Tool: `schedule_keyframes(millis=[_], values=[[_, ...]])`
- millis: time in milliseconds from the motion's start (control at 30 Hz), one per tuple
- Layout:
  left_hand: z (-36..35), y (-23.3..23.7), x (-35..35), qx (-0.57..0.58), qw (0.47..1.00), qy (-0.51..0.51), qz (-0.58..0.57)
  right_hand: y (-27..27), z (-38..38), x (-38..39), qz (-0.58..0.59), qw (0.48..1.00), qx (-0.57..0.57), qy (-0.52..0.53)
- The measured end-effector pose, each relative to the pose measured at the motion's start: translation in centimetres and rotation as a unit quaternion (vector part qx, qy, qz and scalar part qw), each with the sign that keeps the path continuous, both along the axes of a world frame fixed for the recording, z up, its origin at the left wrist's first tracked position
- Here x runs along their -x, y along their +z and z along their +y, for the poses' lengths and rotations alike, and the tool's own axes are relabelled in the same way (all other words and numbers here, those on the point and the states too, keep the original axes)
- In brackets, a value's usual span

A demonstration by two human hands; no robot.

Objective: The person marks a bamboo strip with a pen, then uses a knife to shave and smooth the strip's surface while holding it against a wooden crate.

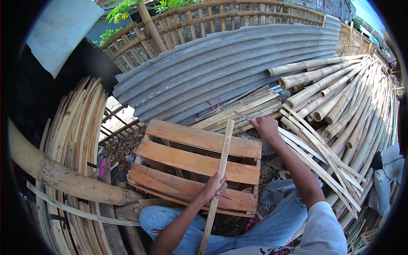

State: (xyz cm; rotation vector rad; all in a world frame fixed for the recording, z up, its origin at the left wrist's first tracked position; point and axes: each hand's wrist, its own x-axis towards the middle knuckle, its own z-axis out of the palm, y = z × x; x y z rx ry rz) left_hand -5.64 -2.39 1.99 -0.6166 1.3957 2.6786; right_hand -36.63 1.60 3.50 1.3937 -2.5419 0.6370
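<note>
My left hand point(214, 188) is wrapped round a long split bamboo strip point(224, 148), which stands slanted up from my lap across a slatted wooden crate point(178, 156). In my right hand point(266, 128) is a knife point(243, 115) with a pink handle, its narrow blade pointing left. The blade is close to the strip's upper end but looks apart from it. The strip's lower end runs out of view at the bottom. My legs in torn jeans point(263, 225) are folded around the near side of the crate.
Whole bamboo poles point(340, 97) lie stacked on the right, with pale split strips point(323, 159) nearer me. More strips point(76, 123) and a thick bamboo pole point(80, 182) are on the left. Corrugated sheeting point(229, 63) and a bamboo fence point(221, 19) stand behind.
</note>
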Motion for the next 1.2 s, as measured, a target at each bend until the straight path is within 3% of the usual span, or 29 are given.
schedule_keyframes(millis=[33,100,133,200,267,333,400,467,500,600,667,733,800,867,933,967,1033,1200], values=[[-0.2,-0.2,-0.1,0.001,1.0,0.008,-0.008,0.5,0.3,-0.8,0.0,1.0,-0.001,0.002],[-0.4,-0.3,0.1,0.005,1.0,0.009,-0.007,2.0,0.6,-2.7,-0.153,0.987,0.024,0.042],[-0.2,-0.5,0.2,0.01,1.0,0.007,-0.009,2.3,0.6,-3.6,-0.153,0.987,0.018,0.041],[0.2,-0.5,0.6,0.003,1.0,-0.003,-0.007,2.5,0.5,-4.8,-0.028,0.984,-0.007,0.176],[0.4,-0.6,0.3,0.0,1.0,-0.009,-0.009,0.8,-0.6,-2.9,-0.035,0.998,0.006,0.055],[0.0,-0.5,0.3,-0.019,1.0,-0.009,0.008,0.7,-0.7,-0.4,-0.019,1.0,-0.02,-0.002],[-0.2,0.0,0.0,-0.019,1.0,-0.012,0.023,1.2,-0.7,-0.5,-0.009,1.0,-0.001,0.001],[-0.5,0.0,-0.1,-0.028,0.999,-0.014,0.036,2.7,0.4,-1.9,-0.175,0.98,0.031,0.089],[-0.6,-0.3,-0.1,-0.053,0.998,-0.017,0.039,3.2,0.5,-2.7,-0.2,0.973,0.01,0.114],[-0.2,-1.2,0.3,-0.081,0.996,-0.025,0.036,2.1,0.1,-3.6,-0.102,0.989,0.025,0.106],[0.1,-1.3,0.4,-0.076,0.996,-0.026,0.031,1.9,-0.1,-2.3,-0.099,0.991,-0.025,0.082],[0.4,-1.1,0.5,-0.068,0.997,-0.022,0.022,1.3,-0.4,-1.4,0.003,0.999,-0.033,-0.02],[0.4,-0.4,0.4,-0.052,0.998,-0.019,0.025,1.4,-0.1,-1.3,0.015,0.999,-0.021,-0.02],[0.4,-0.4,0.3,-0.045,0.998,-0.015,0.032,2.6,0.8,-2.5,-0.032,0.998,0.002,0.046],[0.7,-1.0,0.3,0.085,0.994,0.04,-0.051,3.2,1.0,-4.3,-0.054,0.996,0.011,0.075],[0.9,-1.2,0.3,0.081,0.995,0.039,-0.051,3.2,1.0,-5.1,-0.071,0.987,-0.032,0.138],[1.2,-1.3,0.3,0.217,0.966,0.091,-0.105,2.4,1.0,-6.6,-0.094,0.963,-0.097,0.233],[1.1,-0.4,0.1,0.259,0.943,0.153,-0.143,0.1,0.5,-8.3,-0.132,0.946,-0.103,0.276]])
